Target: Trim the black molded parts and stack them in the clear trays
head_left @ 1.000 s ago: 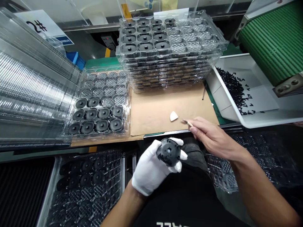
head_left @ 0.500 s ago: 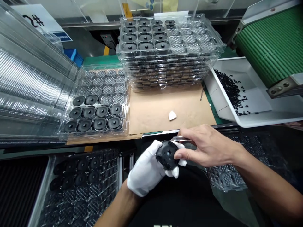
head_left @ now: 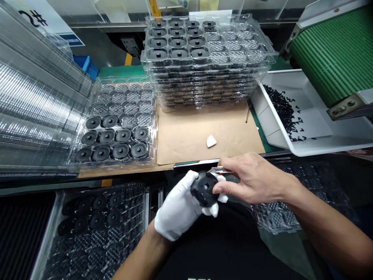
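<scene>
My left hand, in a white glove, is closed around a round black plastic part with a small square hole near its middle. The bare right hand grips a small silver knife, with its pointed blade at the part's upper rim. That hand's thumb rests on the right side of the black part. Much of the knife's handle is hidden in my fingers. Just beyond the hands, a white rounded-triangular piece lies on the brown cardboard.
Stacked clear trays with black round parts stand at the back. Another partly filled tray is on the left. A white bin holds small black pieces beside a green conveyor. More trays sit below the bench edge.
The whole view has shifted slightly. Both hands keep their hold, and the black part is tilted a little differently, with the blade still at its upper rim.
</scene>
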Available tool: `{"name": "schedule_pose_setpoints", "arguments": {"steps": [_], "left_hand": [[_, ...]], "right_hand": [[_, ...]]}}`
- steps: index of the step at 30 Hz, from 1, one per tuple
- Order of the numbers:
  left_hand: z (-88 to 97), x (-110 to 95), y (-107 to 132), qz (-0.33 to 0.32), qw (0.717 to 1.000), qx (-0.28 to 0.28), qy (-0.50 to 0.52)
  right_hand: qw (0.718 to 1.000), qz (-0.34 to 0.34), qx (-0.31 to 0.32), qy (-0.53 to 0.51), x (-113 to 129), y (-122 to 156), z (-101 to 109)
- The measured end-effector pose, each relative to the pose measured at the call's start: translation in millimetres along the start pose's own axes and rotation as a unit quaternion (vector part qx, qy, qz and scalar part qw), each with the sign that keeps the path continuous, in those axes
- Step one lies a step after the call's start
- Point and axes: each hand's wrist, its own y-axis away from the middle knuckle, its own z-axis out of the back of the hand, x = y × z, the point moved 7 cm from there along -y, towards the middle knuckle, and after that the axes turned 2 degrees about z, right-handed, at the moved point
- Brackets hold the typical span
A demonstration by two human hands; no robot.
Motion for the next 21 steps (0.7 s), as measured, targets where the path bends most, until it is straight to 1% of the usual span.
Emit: {"name": "schedule_pose_setpoints", "arguments": {"steps": [8, 11, 13, 15, 17, 19, 21], "left_hand": [[3.1, 1, -1, -0.001, 1.000, 0.000, 0.018], [4.4, 0, -1, -0.004, 1.000, -0.012, 0.021], [5.5, 0, -1, -0.004, 0.999, -0.025, 0.023], [5.0, -2, 0, -0.013, 0.999, -0.035, 0.012], [2.9, -5, 0, -0.036, 0.998, -0.050, -0.018], [0.9, -13, 1, -0.081, 0.990, -0.080, -0.086], [-0.7, -23, 3, -0.133, 0.964, -0.126, -0.191]], "right_hand": [[1.000, -0.008, 0.006, 0.023, -1, -1, 0], [1.000, -0.003, -0.003, 0.024, -5, -1, -2], [1.000, 0.003, -0.020, 0.013, -7, -1, -2], [0.998, 0.006, -0.054, -0.024, -9, -1, 0], [0.991, -0.001, -0.090, -0.096, -11, 0, 2], [0.975, -0.015, -0.118, -0.186, -11, 1, 0], [0.955, -0.033, -0.137, -0.260, -10, 0, -6]]}}
